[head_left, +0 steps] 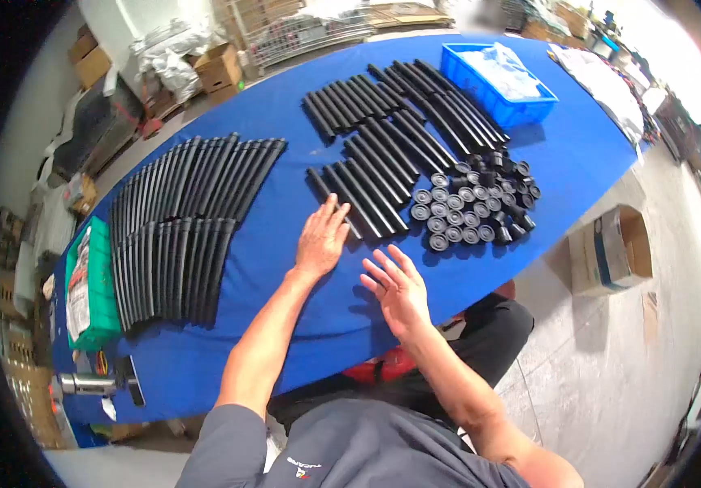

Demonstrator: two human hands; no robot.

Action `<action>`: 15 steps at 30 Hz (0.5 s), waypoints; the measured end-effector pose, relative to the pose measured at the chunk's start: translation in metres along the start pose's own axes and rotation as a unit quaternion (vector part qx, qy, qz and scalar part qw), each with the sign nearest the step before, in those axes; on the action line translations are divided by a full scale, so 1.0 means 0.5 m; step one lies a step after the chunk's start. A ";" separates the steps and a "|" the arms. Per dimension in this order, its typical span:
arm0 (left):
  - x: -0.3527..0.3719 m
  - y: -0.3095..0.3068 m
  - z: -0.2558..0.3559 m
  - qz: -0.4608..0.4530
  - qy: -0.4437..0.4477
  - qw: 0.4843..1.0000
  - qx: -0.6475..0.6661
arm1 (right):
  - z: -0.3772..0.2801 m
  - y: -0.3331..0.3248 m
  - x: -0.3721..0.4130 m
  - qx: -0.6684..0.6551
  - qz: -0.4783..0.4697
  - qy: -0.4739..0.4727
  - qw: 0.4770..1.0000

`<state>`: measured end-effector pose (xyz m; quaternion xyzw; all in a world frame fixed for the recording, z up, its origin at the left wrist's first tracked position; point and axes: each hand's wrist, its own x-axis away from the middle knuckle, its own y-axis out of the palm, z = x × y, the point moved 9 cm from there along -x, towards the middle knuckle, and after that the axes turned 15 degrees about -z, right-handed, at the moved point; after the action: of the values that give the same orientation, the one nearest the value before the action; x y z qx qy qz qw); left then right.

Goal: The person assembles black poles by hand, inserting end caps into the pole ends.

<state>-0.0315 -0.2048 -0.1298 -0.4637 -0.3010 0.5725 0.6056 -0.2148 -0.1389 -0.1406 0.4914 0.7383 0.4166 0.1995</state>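
Observation:
My left hand [323,237] lies with its fingers stretched out over the leftmost black tube [318,184] of the nearest row. More black tubes [369,195] lie side by side just beyond it, in several rows. Over the table's front part hovers my right hand [399,294], palm turned inward, fingers spread and holding nothing. To the right of the tubes is a heap of round black ribbed caps [470,220], many with their discs facing up. Two overlapping rows of long black tubes [176,236] with thicker collared ends cover the left part of the table.
The blue-covered table [277,236] curves around me. A green crate [100,285] stands at its left edge, near a metal cylinder [86,384] and a phone [137,392]. A blue bin [517,112] with plastic bags sits far right. An open cardboard box [611,250] is on the floor.

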 end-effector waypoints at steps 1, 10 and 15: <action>0.000 -0.001 0.002 0.001 -0.003 1.000 -0.009 | -0.029 0.004 -0.004 0.076 -0.036 -0.003 0.996; 0.001 -0.009 0.002 -0.001 -0.031 0.999 0.018 | -0.491 0.004 -0.146 0.857 0.117 -0.234 0.444; 0.012 -0.021 -0.015 0.055 -0.050 0.995 0.063 | -0.541 -0.109 -0.257 0.920 0.151 -0.073 0.354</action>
<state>-0.0194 -0.1995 -0.1244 -0.4112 -0.2689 0.6452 0.5851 -0.3795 -0.3762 -0.0446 0.4992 0.5558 -0.5376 -0.3910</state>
